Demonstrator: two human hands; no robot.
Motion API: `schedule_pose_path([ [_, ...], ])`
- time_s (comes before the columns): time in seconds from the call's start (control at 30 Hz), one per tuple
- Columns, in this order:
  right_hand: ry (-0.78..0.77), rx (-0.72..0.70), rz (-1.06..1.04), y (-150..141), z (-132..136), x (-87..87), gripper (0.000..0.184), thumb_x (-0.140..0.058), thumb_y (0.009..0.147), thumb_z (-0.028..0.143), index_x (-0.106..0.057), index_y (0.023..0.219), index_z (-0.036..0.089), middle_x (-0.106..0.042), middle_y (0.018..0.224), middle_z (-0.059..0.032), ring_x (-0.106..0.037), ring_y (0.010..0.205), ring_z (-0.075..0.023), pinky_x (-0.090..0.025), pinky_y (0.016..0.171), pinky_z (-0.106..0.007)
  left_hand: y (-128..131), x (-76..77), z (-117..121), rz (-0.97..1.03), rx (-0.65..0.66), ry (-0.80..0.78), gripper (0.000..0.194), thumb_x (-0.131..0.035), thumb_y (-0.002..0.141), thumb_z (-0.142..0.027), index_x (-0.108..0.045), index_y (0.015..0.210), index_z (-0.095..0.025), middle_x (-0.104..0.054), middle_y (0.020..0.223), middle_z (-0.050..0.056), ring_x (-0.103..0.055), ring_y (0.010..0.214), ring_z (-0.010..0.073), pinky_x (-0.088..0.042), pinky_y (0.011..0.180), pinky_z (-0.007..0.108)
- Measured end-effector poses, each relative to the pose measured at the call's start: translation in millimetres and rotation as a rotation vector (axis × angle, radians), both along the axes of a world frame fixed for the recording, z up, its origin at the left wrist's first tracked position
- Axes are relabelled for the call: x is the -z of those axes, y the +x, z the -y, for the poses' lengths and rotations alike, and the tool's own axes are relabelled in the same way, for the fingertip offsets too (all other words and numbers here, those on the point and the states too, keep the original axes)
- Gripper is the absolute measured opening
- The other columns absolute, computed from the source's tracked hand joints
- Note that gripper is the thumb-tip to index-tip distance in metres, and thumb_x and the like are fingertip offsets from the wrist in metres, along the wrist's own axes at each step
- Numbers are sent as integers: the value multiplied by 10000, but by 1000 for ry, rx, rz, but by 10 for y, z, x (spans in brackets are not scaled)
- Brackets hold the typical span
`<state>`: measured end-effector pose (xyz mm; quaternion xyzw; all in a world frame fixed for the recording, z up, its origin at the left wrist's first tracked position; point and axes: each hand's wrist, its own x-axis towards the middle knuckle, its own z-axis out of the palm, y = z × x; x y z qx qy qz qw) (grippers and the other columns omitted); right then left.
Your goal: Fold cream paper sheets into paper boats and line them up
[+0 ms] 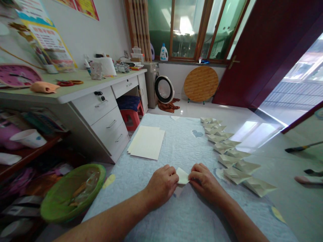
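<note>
- Your left hand (161, 185) and right hand (204, 181) rest low over the quilted pale blue mat (181, 144), turned in toward each other.
- The small folded cream paper (182, 175) sits between the hands, with most of it showing in the gap between them.
- Your left fingers (171, 171) are curled around the paper's left side, and your right fingers (194, 173) press in on its right side. Both hands are grasping it, and neither has released it.
- Your thumbs are hidden, so you can't tell exactly where they touch the paper.
- A pale patch lies just below the paper, but it is unclear whether it is paper or a reflection.
- A long row of folded paper boats (223, 156) runs along the right of the mat, near your right hand but not touching it.
- A stack of cream paper sheets (147, 142) lies on the mat ahead and to the left, well apart from your fingers.
- A green plastic tub (73, 193) sits beyond your left forearm, beside the mat.
</note>
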<state>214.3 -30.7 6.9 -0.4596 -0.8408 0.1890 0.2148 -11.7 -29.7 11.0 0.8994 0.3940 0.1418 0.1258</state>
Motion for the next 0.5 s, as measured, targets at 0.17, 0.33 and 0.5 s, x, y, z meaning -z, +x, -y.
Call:
schedule_pose_path([
  [0.17, -72, 22, -6, -7, 0, -12, 176, -563, 902, 179, -685, 781, 221, -610, 837, -31, -548, 856, -192, -410, 796, -340, -26, 18, -34, 138, -118, -174, 50, -676, 844, -186, -646, 804, -187, -614, 889, 17, -557, 891, 172, -430, 764, 264],
  [0.33, -87, 92, 9, -61, -3, -7, 188, -546, 921, 202, -675, 784, 206, -612, 824, -28, -546, 835, -188, -383, 785, -341, -24, -4, -48, 131, -159, -222, 113, -594, 893, -179, -654, 798, -174, -618, 861, 25, -563, 881, 175, -434, 780, 269],
  [0.5, -57, 166, 77, -125, -20, 63, 197, -531, 917, 205, -657, 766, 195, -618, 813, -32, -536, 799, -186, -355, 737, -324, 13, 4, -45, 42, -201, -191, 194, -498, 951, -207, -648, 832, -169, -631, 873, 38, -574, 877, 184, -443, 805, 288],
])
